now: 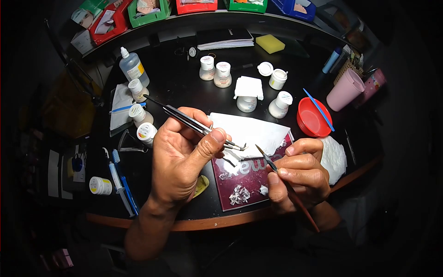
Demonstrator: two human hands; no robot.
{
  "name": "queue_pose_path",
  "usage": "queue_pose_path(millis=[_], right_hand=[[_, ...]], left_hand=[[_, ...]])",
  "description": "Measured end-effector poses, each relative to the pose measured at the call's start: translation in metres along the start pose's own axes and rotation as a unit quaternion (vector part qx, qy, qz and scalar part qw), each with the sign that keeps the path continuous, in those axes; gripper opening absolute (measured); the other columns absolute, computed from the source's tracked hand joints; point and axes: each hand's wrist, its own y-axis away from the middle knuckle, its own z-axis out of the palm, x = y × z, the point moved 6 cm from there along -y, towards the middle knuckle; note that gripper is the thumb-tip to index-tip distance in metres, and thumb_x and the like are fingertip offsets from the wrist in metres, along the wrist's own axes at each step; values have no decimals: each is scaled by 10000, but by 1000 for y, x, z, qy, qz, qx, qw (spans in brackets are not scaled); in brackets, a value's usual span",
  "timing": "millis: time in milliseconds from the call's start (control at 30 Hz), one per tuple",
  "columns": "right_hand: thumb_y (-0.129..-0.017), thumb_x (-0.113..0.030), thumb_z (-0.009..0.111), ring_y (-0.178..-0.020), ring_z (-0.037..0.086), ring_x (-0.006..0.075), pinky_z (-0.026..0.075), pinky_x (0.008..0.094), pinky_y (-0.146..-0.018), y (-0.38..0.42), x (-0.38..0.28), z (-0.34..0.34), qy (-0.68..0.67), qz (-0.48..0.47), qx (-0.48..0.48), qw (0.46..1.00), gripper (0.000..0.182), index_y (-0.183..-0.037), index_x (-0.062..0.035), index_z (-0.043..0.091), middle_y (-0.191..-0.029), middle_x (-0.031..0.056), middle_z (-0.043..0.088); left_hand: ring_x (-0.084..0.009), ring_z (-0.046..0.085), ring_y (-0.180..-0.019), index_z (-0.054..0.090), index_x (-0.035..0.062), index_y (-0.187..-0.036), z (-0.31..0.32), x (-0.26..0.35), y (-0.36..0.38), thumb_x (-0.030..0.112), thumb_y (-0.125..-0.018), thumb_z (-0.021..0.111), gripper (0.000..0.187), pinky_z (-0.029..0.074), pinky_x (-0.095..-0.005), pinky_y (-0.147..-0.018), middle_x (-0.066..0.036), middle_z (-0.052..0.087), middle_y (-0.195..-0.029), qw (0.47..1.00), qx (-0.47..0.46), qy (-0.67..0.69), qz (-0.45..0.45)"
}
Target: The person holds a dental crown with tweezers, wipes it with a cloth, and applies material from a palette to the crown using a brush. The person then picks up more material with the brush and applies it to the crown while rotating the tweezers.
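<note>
Left hand [180,157] closed around dark tweezers [194,123], thumb pressed on top near the tips, shaft running up and left past the knuckles. Tips pinching something small and pale above the work surface; too small to tell what. Right hand [300,173] closed on a thin brush [288,187], held like a pen, reddish handle slanting down and right, point aimed up and left toward the tweezer tips, just short of them.

Beneath both hands, a maroon slab [251,180] with large white letters, only "ew" legible between the hands, rest covered. White blobs of paste [240,195] on its lower part. Folded white tissue [249,131] across its upper edge. Crumpled white wad [334,157] just right of the right hand.

Behind, on the black table [184,87]: small white jars [222,75] with pale labels, print too small to read; one jar open with its lid [265,69] beside it; another under a square of tissue [248,87]. Red bowl [311,117] at right with a blue stick [318,108] across it. Pink cup [345,89] farther right. Yellow sponge [270,44] near the back edge. Clear squeeze bottle [133,67] with yellow label at left, text unreadable. More small jars [146,133] with coloured bands near the left wrist, lettering blurred. Yellow-labelled jar [100,185] at far left. Red, green and blue bins [148,11] on the shelf above.
</note>
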Motion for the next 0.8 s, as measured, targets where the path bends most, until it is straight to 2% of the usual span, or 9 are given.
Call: queue_pose_path(millis=[267, 433, 533, 567, 600, 667, 700, 800], right_hand=[[-702, 26, 788, -820, 598, 216, 447, 326, -761, 0, 2, 3, -3, -6, 3, 1000, 285, -931, -78, 653, -773, 47, 717], [-677, 46, 739, -768, 547, 207, 436, 315, -728, 3, 7, 6, -45, 15, -1, 999, 259, -895, -60, 647, -743, 48, 689], [-646, 51, 706, -715, 542, 200, 441, 313, -681, 14, 22, 18, -103, 113, -62, 986, 188, -791, -38, 627, -677, 47, 661], [-622, 38, 710, -694, 553, 197, 452, 307, -658, 19, 27, 25, -98, 140, -97, 980, 150, -715, -30, 615, -645, 49, 645], [-617, 33, 714, -698, 561, 197, 456, 306, -655, 22, 28, 30, -95, 157, -132, 974, 145, -704, -29, 615, -644, 49, 646], [-609, 22, 723, -705, 576, 199, 464, 304, -651, 26, 30, 39, -83, 185, -198, 959, 137, -680, -26, 616, -643, 51, 647], [-618, 15, 733, -706, 588, 203, 471, 308, -660, 25, 28, 42, -76, 186, -211, 956, 125, -675, -21, 628, -647, 58, 654], [-627, 18, 738, -706, 591, 205, 471, 306, -661, 28, 26, 50, -67, 177, -227, 955, 119, -676, -18, 637, -651, 64, 664]], left_hand=[[-119, 710, -820, 559, 40, -1127, 1, 3, 1, 86, -958, 733, 247, 529, -242, -692, -85, 718, -900, 999, 37, -37, -9], [-106, 692, -829, 576, 54, -1126, -4, 3, -2, 84, -965, 724, 222, 509, -225, -704, -73, 716, -914, 998, 44, -43, 10], [-79, 661, -793, 609, 44, -1123, -16, 6, -7, 135, -968, 742, 223, 510, -204, -712, -71, 725, -931, 993, 63, -85, 44], [-79, 663, -797, 619, 40, -1122, -20, 6, -9, 142, -969, 743, 222, 511, -203, -710, -76, 730, -942, 992, 70, -89, 48], [-79, 664, -801, 628, 37, -1121, -23, 6, -10, 150, -970, 744, 221, 512, -203, -709, -81, 734, -953, 992, 75, -92, 52], [-80, 666, -812, 650, 32, -1117, -25, 7, -11, 150, -970, 745, 211, 511, -200, -708, -89, 741, -957, 990, 82, -95, 63], [-81, 666, -809, 653, 31, -1116, -21, 13, -10, 152, -970, 746, 211, 510, -201, -708, -89, 741, -959, 995, 39, -67, 70], [-81, 665, -804, 655, 30, -1119, -18, 16, -5, 156, -966, 751, 220, 508, -203, -707, -86, 740, -958, 994, 50, -46, 90]])
